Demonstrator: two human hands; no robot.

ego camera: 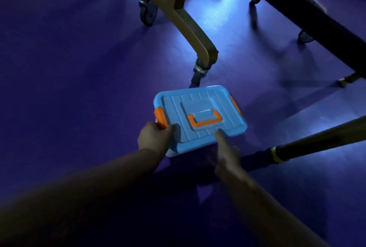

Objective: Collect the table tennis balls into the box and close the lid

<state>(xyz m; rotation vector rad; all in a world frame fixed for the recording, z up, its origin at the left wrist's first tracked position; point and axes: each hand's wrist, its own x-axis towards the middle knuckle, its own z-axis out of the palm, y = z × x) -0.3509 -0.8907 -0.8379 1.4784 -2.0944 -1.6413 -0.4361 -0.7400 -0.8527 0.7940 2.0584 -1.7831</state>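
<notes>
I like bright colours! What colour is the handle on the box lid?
Orange. The handle sits on the ribbed light-blue plastic lid, in the head view.

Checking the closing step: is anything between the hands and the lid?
Nothing visible. The left hand already grips the box's near-left corner by the orange latch, and the right hand's finger touches the lid, which sits on the box.

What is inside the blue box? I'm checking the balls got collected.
Cannot be seen: the blue lid covers the box fully. On top lies only its orange handle. The hands, left and right, touch the lid.
</notes>
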